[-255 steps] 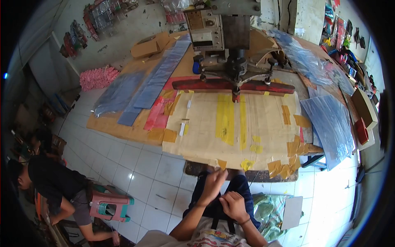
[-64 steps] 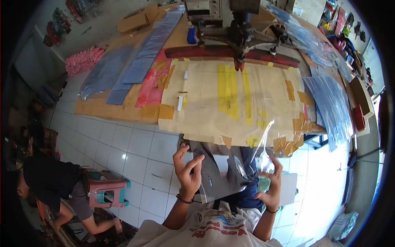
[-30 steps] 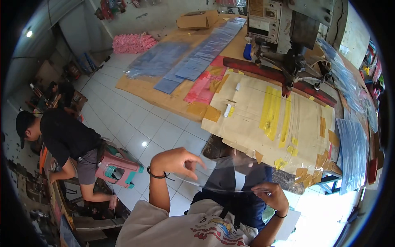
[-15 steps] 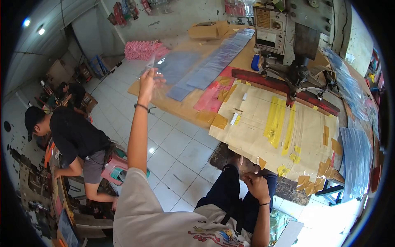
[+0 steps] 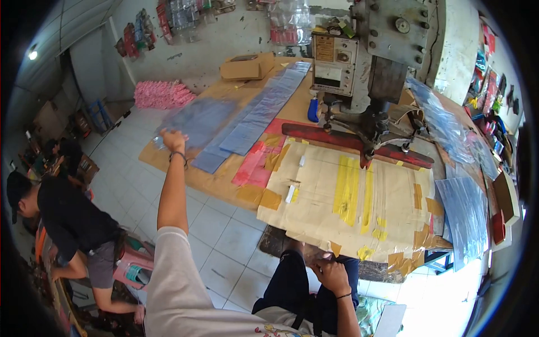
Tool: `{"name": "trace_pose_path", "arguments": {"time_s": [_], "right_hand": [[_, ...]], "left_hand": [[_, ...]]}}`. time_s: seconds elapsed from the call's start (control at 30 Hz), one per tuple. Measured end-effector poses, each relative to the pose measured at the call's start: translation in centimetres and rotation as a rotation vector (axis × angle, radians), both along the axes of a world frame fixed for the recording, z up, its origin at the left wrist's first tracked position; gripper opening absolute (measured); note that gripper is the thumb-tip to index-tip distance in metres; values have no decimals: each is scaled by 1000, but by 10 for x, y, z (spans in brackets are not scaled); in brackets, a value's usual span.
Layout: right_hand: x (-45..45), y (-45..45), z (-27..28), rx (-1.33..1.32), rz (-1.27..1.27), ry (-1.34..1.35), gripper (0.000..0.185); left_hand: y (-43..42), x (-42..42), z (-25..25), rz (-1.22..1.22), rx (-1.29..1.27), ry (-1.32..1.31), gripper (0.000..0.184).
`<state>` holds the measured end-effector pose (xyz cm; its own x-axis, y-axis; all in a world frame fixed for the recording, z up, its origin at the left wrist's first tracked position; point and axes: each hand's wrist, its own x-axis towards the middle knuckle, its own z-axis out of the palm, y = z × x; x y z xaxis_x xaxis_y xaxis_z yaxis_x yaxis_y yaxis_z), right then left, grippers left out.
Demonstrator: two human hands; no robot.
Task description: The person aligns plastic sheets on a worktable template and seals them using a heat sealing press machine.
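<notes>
My left hand (image 5: 174,141) reaches far out to the left, palm down with its fingers apart, over the near left end of a pile of clear plastic sheets (image 5: 202,119). Long bluish plastic strips (image 5: 261,121) lie to the right of that pile. Above my lap, my right hand (image 5: 332,275) has its fingers curled in, and nothing shows in it. It is just below the front edge of a tan work sheet (image 5: 314,210) patched with yellow and brown tape.
A press head (image 5: 377,126) with a red bar (image 5: 325,136) stands over the work sheet's back edge. More bluish sheets (image 5: 463,216) lie at the right. A cardboard box (image 5: 247,66) sits at the back. At the far left, a person (image 5: 78,224) bends over beside a pink stool (image 5: 133,267).
Both hands earlier held a clear sheet over my lap. My left hand carried it left to the pile and has now let go and opened. My right hand moved back to my lap.
</notes>
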<state>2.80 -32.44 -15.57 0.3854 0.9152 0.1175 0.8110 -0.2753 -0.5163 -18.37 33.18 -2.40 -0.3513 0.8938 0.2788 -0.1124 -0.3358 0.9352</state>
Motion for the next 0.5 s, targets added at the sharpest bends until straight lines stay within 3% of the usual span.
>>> {"name": "trace_pose_path", "arguments": {"time_s": [0.07, 0.17, 0.23, 0.33, 0.4, 0.43, 0.47, 0.5], "right_hand": [[-1, 3, -1, -16, 10, -23, 16], [1, 11, -11, 2, -2, -64, 19], [-4, 14, -13, -3, 0, -43, 22], [-3, 20, -4, -14, 45, -40, 21], [-1, 13, -3, 142, 126, 267, 21], [-1, 8, 16, 162, 128, 403, 21], [2, -4, 47, 150, 94, 436, 21], [2, -18, 84, 141, 65, 476, 20]], "left_hand": [[14, -4, -26, 98, -3, 104, 56], [-7, -8, -5, 141, -53, 79, 47], [9, -10, -16, 352, 141, 418, 47], [7, -3, -15, 260, 236, 522, 50], [2, -5, -11, 249, 240, 630, 49], [12, -11, -10, 111, 92, 572, 49], [22, -14, -19, 215, 229, 657, 48], [13, -11, -16, 276, 150, 795, 48]]}}
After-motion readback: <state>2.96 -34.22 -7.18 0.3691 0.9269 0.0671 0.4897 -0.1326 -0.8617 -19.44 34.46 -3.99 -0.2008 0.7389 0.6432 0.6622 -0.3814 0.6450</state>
